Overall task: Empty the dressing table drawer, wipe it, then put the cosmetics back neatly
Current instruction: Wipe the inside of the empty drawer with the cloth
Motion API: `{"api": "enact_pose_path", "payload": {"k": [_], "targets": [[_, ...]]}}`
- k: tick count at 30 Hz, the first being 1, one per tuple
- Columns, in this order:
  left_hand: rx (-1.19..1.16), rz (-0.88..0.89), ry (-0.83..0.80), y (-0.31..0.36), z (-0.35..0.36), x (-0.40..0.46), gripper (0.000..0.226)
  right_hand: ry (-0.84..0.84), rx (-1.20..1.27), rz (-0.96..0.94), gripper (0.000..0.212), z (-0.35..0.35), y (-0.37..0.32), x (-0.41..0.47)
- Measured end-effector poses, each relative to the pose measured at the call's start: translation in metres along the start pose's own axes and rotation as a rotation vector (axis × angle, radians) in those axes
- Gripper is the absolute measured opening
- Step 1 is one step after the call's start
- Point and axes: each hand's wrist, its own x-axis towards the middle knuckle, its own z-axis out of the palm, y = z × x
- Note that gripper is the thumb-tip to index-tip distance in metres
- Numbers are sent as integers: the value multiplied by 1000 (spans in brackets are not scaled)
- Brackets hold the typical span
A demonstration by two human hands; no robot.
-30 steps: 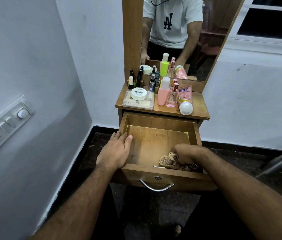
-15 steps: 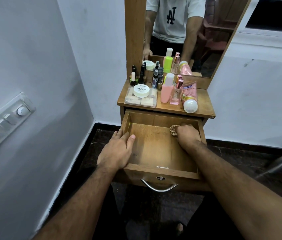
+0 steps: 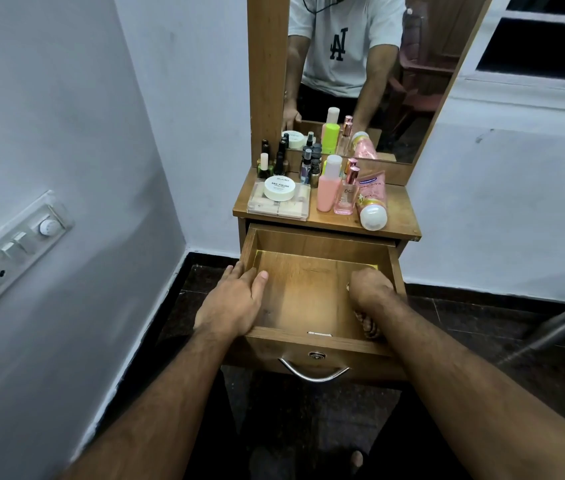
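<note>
Drawer [image 3: 312, 244] open below crowded cosmetics [image 3: 329, 188]; cloth [image 3: 370, 325] seemingly under right forearm.

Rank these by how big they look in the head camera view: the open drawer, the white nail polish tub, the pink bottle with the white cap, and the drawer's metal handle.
1. Open drawer
2. Metal handle and pink bottle: similar; the handle sits nearer the camera, so unsure.
3. Nail polish tub
</note>
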Motion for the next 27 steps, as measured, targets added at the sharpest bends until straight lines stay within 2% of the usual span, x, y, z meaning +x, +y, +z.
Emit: {"api": "enact_pose_path", "payload": {"k": [19,24,27], "targets": [[34,19,10,-3,3,2,64,-73,122,-34,18,2,11,-40],[41,33,20,-2,3,1,64,-165,211,-146,31,-1,6,-47],[44,46,31,-3,3,0,64,-271,327,-216,32,0,1,-50]]}}
